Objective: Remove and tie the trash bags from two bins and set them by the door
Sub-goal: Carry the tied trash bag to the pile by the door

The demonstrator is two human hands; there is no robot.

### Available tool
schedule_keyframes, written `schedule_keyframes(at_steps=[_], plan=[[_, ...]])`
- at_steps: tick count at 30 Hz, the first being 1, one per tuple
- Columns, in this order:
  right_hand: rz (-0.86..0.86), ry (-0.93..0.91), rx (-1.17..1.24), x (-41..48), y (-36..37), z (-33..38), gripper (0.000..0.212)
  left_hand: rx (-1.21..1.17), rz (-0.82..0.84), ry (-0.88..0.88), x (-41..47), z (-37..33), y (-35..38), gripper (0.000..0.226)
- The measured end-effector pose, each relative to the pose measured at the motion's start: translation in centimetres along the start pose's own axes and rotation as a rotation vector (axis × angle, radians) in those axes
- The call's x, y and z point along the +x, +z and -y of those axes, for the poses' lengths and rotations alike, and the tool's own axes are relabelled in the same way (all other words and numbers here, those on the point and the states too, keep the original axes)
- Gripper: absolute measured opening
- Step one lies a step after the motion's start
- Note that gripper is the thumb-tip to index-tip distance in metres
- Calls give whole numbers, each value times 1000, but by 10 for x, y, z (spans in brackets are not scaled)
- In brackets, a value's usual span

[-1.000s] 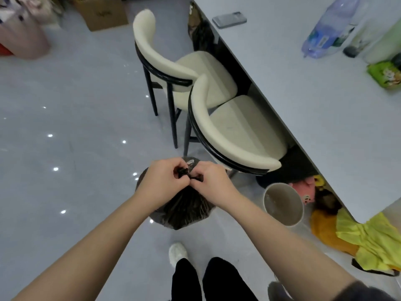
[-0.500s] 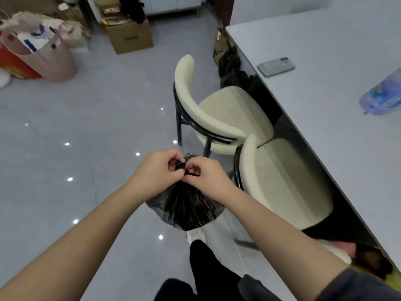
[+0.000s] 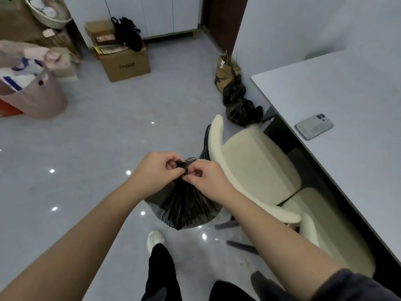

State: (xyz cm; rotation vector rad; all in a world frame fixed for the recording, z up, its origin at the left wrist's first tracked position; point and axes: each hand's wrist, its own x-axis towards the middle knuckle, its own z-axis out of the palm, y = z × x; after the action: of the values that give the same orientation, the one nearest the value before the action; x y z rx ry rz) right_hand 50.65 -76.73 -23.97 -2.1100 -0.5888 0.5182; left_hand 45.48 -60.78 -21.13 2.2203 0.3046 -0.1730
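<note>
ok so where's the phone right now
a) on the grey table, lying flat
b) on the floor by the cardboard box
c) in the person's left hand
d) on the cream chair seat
a: the phone lies flat on the grey table, while the left hand and right hand are both pinching the neck of the black trash bag.

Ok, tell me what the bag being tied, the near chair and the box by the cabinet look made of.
Bag: thin black plastic film, glossy; it gathers into fine shiny pleats.
Chair: cream matte upholstery, probably fabric, on a dark frame, likely metal.
Box: brown corrugated cardboard, matte, flaps folded open.
</note>
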Motion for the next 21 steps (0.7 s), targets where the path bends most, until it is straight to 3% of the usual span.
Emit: schedule_keyframes(at_steps=[5,10,21], plan=[[-51,81,17,100,14,24,32,-20,52,28,90,31,-66,16],[-103,94,46,193,11,34,19,-16,62,52,180,46,-110,16],[-195,102,58,401,-40,11,14,30,134,94,398,39,-170,15]])
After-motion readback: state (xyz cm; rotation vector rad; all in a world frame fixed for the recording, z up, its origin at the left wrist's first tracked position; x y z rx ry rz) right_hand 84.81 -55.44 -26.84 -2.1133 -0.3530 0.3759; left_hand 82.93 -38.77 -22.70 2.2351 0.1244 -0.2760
